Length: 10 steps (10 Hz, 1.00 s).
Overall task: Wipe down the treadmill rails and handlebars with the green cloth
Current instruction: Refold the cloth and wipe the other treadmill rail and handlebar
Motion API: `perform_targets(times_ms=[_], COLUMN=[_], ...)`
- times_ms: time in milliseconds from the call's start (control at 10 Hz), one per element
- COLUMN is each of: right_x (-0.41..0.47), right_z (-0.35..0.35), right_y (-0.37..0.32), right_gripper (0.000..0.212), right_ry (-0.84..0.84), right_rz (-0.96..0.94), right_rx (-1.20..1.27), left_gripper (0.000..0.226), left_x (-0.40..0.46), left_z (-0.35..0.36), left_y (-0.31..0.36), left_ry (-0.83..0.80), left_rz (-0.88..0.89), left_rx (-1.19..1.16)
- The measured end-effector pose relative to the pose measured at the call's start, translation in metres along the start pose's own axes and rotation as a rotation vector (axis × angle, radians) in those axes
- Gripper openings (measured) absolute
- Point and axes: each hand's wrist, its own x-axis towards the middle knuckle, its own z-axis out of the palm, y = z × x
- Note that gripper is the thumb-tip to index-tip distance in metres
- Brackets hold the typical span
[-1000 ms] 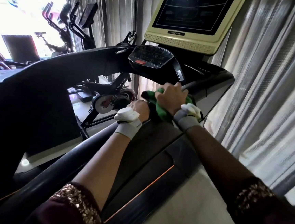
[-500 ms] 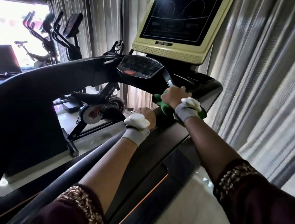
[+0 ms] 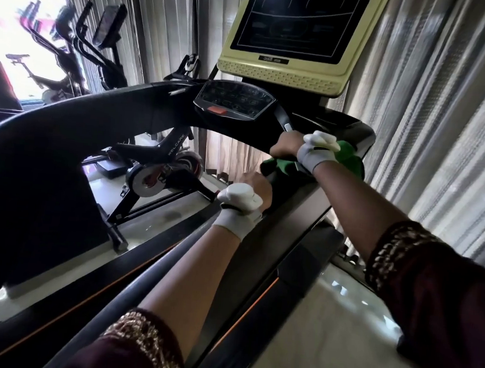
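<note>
Gripping the green cloth [image 3: 352, 159] — right hand [image 3: 287, 147]; left hand [image 3: 257, 186] clutches handlebar [image 3: 282, 184]; bike [image 3: 161, 165] reads "WELCARE".

A single head-worn wide-angle view looks forward and down along both forearms, close over the treadmill console [image 3: 234, 101], tilted, with the screen [image 3: 296, 21] cropped at top.
</note>
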Motion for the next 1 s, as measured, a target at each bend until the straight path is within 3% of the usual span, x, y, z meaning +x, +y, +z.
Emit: perform_targets(times_ms=[100,300,400,500,700,900,1000], right_x=[-0.005,0.012,0.006,-0.006,0.007,-0.068,-0.054], right_z=[0.005,-0.001,0.008,0.021,0.006,0.053,0.065], right_y=[-0.016,0.015,0.007,0.009,0.058,0.051,0.077], right_gripper=[0.018,0.055,0.051,0.035,0.034,0.028,0.038], right_ry=[-0.095,0.131,0.149,0.269,0.421,0.666,0.679], right_rz=[-0.089,0.153,0.084,-0.067,0.143,0.066,0.03], right_rx=[0.013,0.078,0.027,0.035,0.404,0.775,0.849], left_gripper=[0.038,0.034,0.036,0.038,0.044,0.039,0.039], left_x=[-0.003,0.005,0.009,0.014,0.023,0.034,0.043], left_z=[-0.004,0.0,0.001,-0.001,-0.006,-0.006,-0.005], left_y=[-0.002,0.002,0.003,0.007,0.023,0.035,0.049], left_ry=[0.033,0.015,0.004,-0.002,-0.098,-0.105,-0.082], left_rz=[0.073,0.015,0.039,0.112,0.09,0.082,0.108], left_rx=[0.012,0.096,0.069,0.092,0.192,0.129,0.201])
